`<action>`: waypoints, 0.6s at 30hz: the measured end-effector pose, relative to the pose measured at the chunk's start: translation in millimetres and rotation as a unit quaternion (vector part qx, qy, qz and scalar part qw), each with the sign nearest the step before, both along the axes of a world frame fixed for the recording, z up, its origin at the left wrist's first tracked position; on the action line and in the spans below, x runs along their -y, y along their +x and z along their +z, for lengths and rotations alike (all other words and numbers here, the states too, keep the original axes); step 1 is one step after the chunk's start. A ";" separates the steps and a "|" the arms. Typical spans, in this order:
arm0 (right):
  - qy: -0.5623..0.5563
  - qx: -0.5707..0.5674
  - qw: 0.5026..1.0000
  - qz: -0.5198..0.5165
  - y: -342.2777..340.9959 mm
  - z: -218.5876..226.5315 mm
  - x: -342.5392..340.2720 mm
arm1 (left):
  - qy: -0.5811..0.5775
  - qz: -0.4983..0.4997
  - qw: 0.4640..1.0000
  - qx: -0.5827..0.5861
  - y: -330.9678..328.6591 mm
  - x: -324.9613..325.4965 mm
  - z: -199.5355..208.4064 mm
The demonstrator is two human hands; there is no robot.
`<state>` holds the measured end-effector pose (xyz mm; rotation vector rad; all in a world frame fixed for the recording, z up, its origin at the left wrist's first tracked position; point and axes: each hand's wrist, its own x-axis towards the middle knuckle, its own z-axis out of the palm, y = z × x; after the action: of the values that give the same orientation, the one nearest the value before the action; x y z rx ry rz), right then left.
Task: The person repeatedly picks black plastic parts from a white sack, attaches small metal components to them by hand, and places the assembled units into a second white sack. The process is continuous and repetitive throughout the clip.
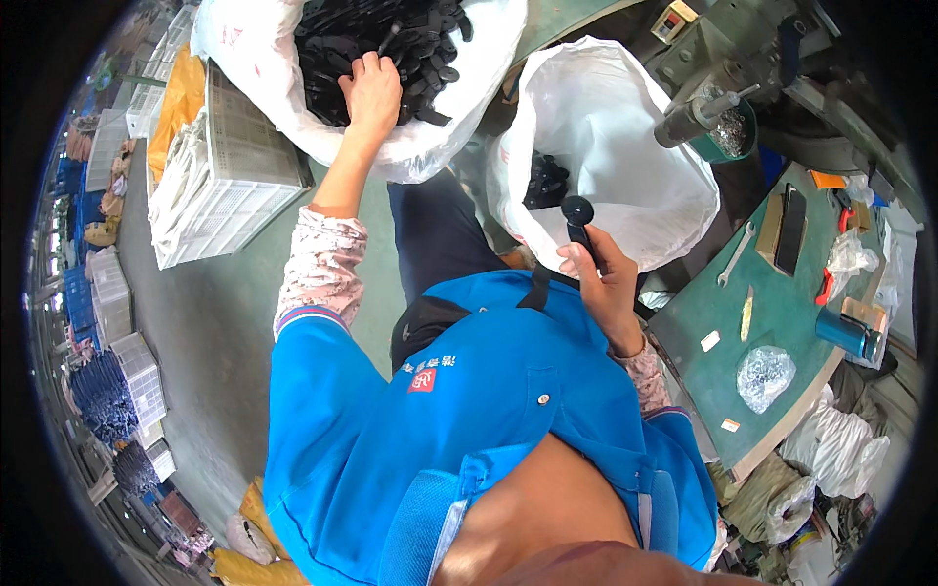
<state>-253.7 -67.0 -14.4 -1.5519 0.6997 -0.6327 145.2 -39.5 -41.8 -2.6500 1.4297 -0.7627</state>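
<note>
My left hand (pixel 375 93) reaches into a large white plastic bag (pixel 459 146) heaped with black plastic parts (pixel 415 59). Its fingers are curled down among the parts, and what the fingertips grip is hidden. In front of my body, my right hand (pixel 608 278) is closed round the handle of a black plastic part with a round, ball-like head (pixel 577 210), its head pointing up and away. Just beyond that hand stands a second white bag (pixel 625 127), its mouth wide, with a small pile of similar black parts (pixel 545 182) at its bottom left.
A green-topped table (pixel 694 303) at right carries a wrench (pixel 736 254), a crumpled clear bag (pixel 765 379) and a blue cup (pixel 846 334). Machinery (pixel 708 112) juts in at the far right. White crates (pixel 234 166) stand at left on the grey floor.
</note>
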 end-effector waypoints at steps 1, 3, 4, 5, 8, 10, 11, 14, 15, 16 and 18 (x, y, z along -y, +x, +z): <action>-0.002 0.003 1.000 0.000 0.6 -0.9 -1.2 | 0.021 -0.002 1.000 0.002 0.9 -1.5 -0.2; -0.014 -0.002 1.000 0.007 -1.4 0.8 -2.3 | 0.039 0.017 0.999 -0.018 8.6 4.7 2.3; -0.019 -0.004 1.000 0.010 -2.4 1.7 -2.8 | 0.049 0.026 0.998 -0.029 11.4 7.7 3.5; -0.017 -0.007 1.000 0.002 -3.0 2.2 -2.9 | 0.044 0.031 0.998 -0.030 9.0 12.4 6.5; -0.003 -0.011 1.000 -0.018 -6.7 2.9 -6.6 | 0.051 0.040 0.997 -0.047 4.5 23.0 11.1; 0.014 -0.011 0.999 -0.027 -9.0 1.8 -10.4 | 0.072 0.021 0.996 -0.056 19.5 31.0 6.7; 0.015 -0.015 0.999 -0.025 -9.2 0.7 -11.9 | 0.083 0.014 0.995 -0.062 27.0 36.6 2.9; 0.011 -0.019 0.999 -0.025 -9.6 -1.1 -15.3 | 0.149 0.036 0.986 -0.062 38.2 63.4 4.9; 0.004 -0.016 1.000 -0.026 -9.2 -0.2 -16.2 | 0.157 0.043 0.984 -0.065 38.7 69.8 8.2; -0.002 -0.014 1.000 -0.026 -8.9 0.6 -16.7 | 0.180 0.062 0.978 -0.084 39.7 74.1 12.7; 0.004 -0.014 0.999 -0.034 -8.2 3.5 -19.3 | 0.194 0.078 0.969 -0.129 49.7 78.3 15.4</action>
<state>-261.9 -47.7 -10.9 -1.5369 0.7789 -0.6590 194.9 -117.8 -26.5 -2.5712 1.2388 -0.1074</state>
